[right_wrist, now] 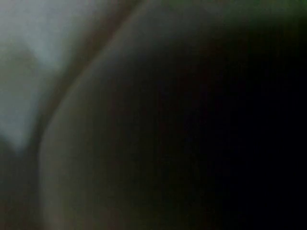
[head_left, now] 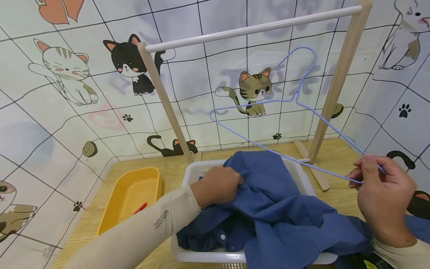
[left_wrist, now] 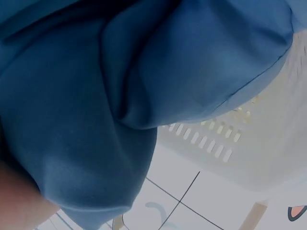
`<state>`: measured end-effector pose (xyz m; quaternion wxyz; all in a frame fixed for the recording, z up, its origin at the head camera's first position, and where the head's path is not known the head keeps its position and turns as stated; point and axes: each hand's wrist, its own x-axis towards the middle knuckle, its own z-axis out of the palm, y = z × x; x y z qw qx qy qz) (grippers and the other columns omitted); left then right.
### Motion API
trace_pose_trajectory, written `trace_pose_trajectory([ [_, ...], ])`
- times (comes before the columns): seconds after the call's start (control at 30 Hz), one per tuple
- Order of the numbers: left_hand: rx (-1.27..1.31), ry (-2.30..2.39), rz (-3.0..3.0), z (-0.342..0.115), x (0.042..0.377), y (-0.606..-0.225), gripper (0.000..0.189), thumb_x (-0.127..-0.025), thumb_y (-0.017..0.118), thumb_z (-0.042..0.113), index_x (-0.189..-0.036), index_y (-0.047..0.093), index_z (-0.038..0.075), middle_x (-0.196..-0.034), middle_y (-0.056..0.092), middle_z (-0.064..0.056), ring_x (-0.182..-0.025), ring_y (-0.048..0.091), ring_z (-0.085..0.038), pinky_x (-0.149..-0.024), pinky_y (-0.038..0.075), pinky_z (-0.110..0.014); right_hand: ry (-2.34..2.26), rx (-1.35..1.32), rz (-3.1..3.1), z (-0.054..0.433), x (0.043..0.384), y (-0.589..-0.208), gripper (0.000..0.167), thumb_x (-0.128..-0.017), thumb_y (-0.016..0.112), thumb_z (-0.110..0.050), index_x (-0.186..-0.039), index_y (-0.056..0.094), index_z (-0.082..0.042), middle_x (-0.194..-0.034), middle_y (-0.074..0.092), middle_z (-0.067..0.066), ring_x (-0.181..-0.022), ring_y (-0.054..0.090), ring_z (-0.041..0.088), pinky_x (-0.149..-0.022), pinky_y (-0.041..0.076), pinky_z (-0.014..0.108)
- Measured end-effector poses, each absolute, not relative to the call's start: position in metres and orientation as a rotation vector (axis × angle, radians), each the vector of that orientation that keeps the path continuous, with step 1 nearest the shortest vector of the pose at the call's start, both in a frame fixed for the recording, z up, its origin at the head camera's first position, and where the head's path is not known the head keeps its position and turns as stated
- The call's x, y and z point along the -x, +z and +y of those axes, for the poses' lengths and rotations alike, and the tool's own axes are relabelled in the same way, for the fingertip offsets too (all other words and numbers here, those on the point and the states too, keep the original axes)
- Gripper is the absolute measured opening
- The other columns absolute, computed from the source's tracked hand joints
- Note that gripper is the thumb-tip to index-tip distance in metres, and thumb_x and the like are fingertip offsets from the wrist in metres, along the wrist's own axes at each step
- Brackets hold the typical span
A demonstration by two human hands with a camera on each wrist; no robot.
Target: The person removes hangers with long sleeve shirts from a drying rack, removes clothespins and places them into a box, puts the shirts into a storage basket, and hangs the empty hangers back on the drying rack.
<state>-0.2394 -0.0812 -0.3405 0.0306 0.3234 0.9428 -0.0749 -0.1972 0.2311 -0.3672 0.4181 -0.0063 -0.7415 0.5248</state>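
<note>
My left hand (head_left: 218,185) grips a fold of a dark blue button-up shirt (head_left: 285,213), which is bunched over a white plastic basket (head_left: 201,257). A white button shows near the basket's front. In the left wrist view the cloth (left_wrist: 96,129) hangs in folds beside the basket's slotted wall (left_wrist: 268,153). Off to the right, my right hand (head_left: 386,198) pinches one end of a light blue wire hanger (head_left: 255,144), holding it in the air with its hook up. Part of the shirt drapes over the basket's front right toward the right wrist. The right wrist view is dark and blurred.
A clothes rack with a white rail (head_left: 255,29) and wooden posts (head_left: 339,82) stands behind the basket. On the left of the wooden table (head_left: 78,231) is a yellow tray (head_left: 134,190) with a red item (head_left: 140,208) in it. Cat-patterned walls enclose the back and sides.
</note>
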Motion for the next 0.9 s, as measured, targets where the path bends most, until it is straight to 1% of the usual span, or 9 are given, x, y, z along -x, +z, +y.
trace_pose_trajectory([
  [0.07, -0.972, -0.215, 2.858, -0.079, 0.242, -0.345, 0.022, -0.096, 0.054, 0.020, -0.079, 0.069, 0.022, -0.058, 0.045, 0.006, -0.051, 0.048, -0.012, -0.049, 0.040, -0.026, 1.313, 0.012, -1.860, 0.231, 0.198, -0.368, 0.017, -0.104, 0.050, -0.009, -0.096, 0.063, -0.017, -0.072, 0.056, -0.019, -0.056, 0.052, -0.004, -0.058, 0.045, 0.008],
  [0.1, -0.967, -0.203, 2.839, -0.078, 0.243, -0.347, 0.024, -0.095, 0.055, 0.023, -0.073, 0.064, 0.022, -0.057, 0.041, 0.006, -0.050, 0.045, -0.012, -0.048, 0.038, -0.026, 1.315, 0.011, -1.859, 0.231, 0.198, -0.368, 0.017, -0.104, 0.050, -0.009, -0.096, 0.063, -0.017, -0.072, 0.056, -0.019, -0.056, 0.052, -0.004, -0.058, 0.045, 0.008],
  [0.17, -0.967, -0.181, 2.800, -0.077, 0.244, -0.351, 0.028, -0.093, 0.056, 0.027, -0.066, 0.055, 0.021, -0.055, 0.035, 0.007, -0.048, 0.043, -0.012, -0.047, 0.035, -0.026, 1.318, 0.012, -1.858, 0.231, 0.198, -0.368, 0.017, -0.104, 0.050, -0.009, -0.096, 0.063, -0.016, -0.073, 0.057, -0.018, -0.056, 0.053, -0.004, -0.058, 0.045, 0.007],
  [0.2, -0.971, -0.188, 2.783, -0.076, 0.244, -0.353, 0.029, -0.092, 0.058, 0.029, -0.065, 0.052, 0.022, -0.055, 0.036, 0.007, -0.049, 0.043, -0.011, -0.047, 0.035, -0.026, 1.321, 0.012, -1.857, 0.231, 0.198, -0.368, 0.017, -0.104, 0.050, -0.009, -0.095, 0.063, -0.016, -0.073, 0.057, -0.018, -0.056, 0.053, -0.004, -0.058, 0.045, 0.007],
  [0.27, -0.986, -0.216, 2.754, -0.075, 0.244, -0.357, 0.031, -0.094, 0.060, 0.031, -0.065, 0.051, 0.022, -0.057, 0.038, 0.007, -0.050, 0.045, -0.010, -0.048, 0.037, -0.025, 1.325, 0.014, -1.854, 0.231, 0.198, -0.368, 0.017, -0.104, 0.051, -0.009, -0.095, 0.063, -0.017, -0.074, 0.057, -0.018, -0.057, 0.054, -0.004, -0.058, 0.046, 0.007],
  [0.43, -1.032, -0.293, 2.701, -0.070, 0.243, -0.366, 0.021, -0.096, 0.063, 0.030, -0.078, 0.060, 0.020, -0.063, 0.049, 0.006, -0.056, 0.051, -0.008, -0.053, 0.042, -0.024, 1.323, 0.008, -1.851, 0.231, 0.198, -0.367, 0.018, -0.103, 0.051, -0.008, -0.094, 0.063, -0.016, -0.076, 0.058, -0.017, -0.058, 0.055, -0.006, -0.059, 0.046, 0.006],
  [0.53, -1.071, -0.305, 2.682, -0.067, 0.245, -0.371, 0.019, -0.096, 0.064, 0.028, -0.080, 0.063, 0.019, -0.065, 0.053, 0.006, -0.057, 0.051, -0.008, -0.054, 0.043, -0.024, 1.326, -0.005, -1.844, 0.231, 0.199, -0.368, 0.018, -0.103, 0.051, -0.007, -0.094, 0.063, -0.015, -0.076, 0.058, -0.017, -0.058, 0.056, -0.006, -0.059, 0.046, 0.005],
  [0.7, -1.133, -0.324, 2.673, -0.066, 0.251, -0.388, 0.021, -0.096, 0.063, 0.025, -0.076, 0.060, 0.020, -0.062, 0.048, 0.006, -0.055, 0.048, -0.008, -0.052, 0.042, -0.023, 1.337, -0.006, -1.837, 0.231, 0.199, -0.369, 0.018, -0.103, 0.051, -0.007, -0.093, 0.063, -0.015, -0.076, 0.059, -0.017, -0.057, 0.056, -0.006, -0.058, 0.046, 0.006],
  [0.9, -1.151, -0.373, 2.679, -0.062, 0.256, -0.402, 0.027, -0.098, 0.061, 0.022, -0.072, 0.056, 0.021, -0.060, 0.044, 0.006, -0.052, 0.047, -0.008, -0.051, 0.042, -0.024, 1.351, -0.020, -1.814, 0.231, 0.200, -0.370, 0.018, -0.102, 0.052, -0.006, -0.092, 0.064, -0.014, -0.071, 0.058, -0.016, -0.054, 0.054, -0.004, -0.055, 0.045, 0.006],
])
